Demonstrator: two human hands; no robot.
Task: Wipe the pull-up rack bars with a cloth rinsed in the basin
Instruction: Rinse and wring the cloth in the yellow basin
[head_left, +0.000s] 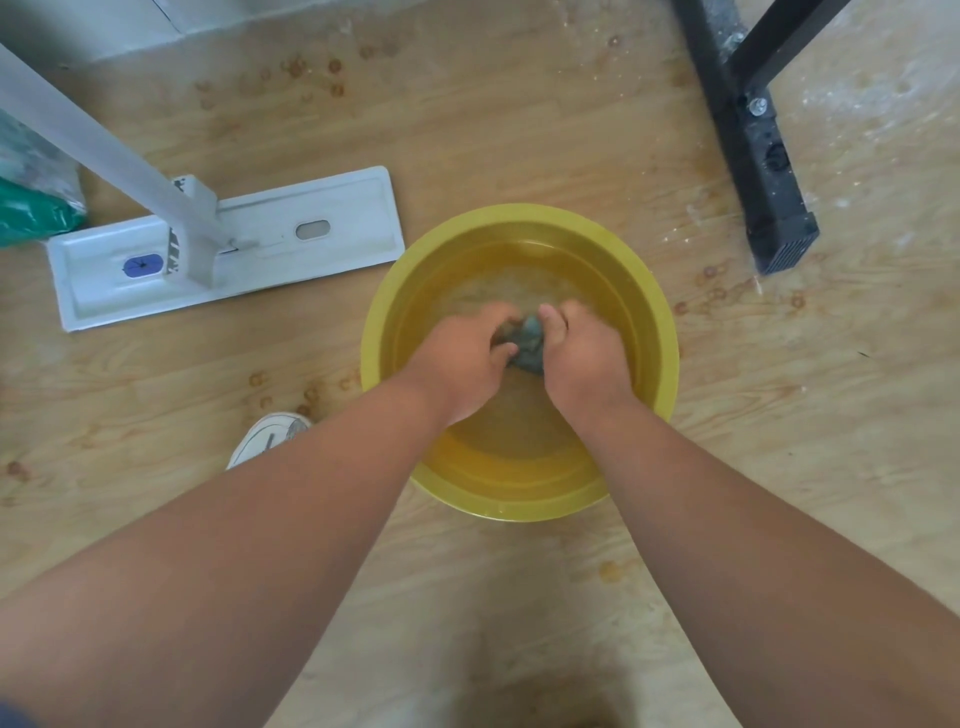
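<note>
A round yellow basin (519, 493) with water in it stands on the wooden floor in the middle of the view. Over its centre, my left hand (462, 358) and my right hand (582, 358) both grip a bunched grey-blue cloth (527, 345) between them. Only a small part of the cloth shows between the fingers and thumbs. The black foot of the pull-up rack (753, 150) lies on the floor at the upper right, beyond the basin.
A white flat mop head (322, 234) with its handle (88, 135) lies left of the basin. A green bag (31, 208) sits at the far left edge. A white shoe (267, 436) shows beside the basin's near left. The floor has stain rings.
</note>
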